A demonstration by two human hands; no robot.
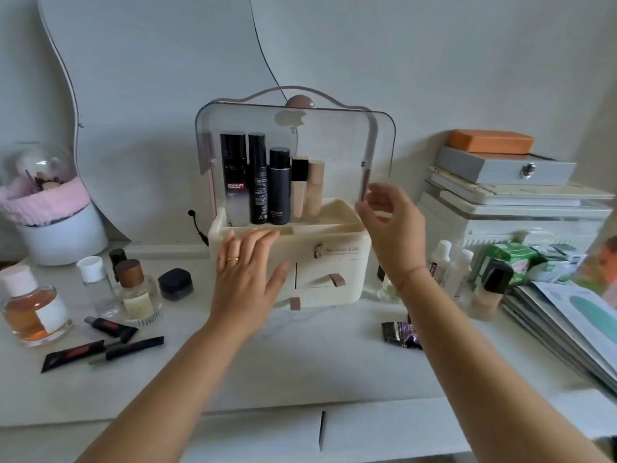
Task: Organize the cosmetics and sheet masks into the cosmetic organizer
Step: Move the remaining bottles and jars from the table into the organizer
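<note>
1. A cream cosmetic organizer (334,262) stands at the far middle of the table (300,355), its clear lid (334,145) raised.
2. Its top tray (347,225) holds three dark bottles (258,182) and two beige foundation bottles (305,188), upright, on the left.
3. The left hand (247,272) rests flat-fingered on the organizer's front.
4. The right hand (390,228), fingers loosely curled, is at the lid's lower right corner; contact unclear.
5. Perfume bottles (33,305) stand left, sheet masks (567,322) lie right.

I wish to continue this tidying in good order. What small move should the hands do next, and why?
Probably the right hand should pick up the foundation bottle on the table and stand it beside the beige tubes. The lid is raised, the right side of the tray is free, and the left hand rests flat on the front of the organizer.
</note>
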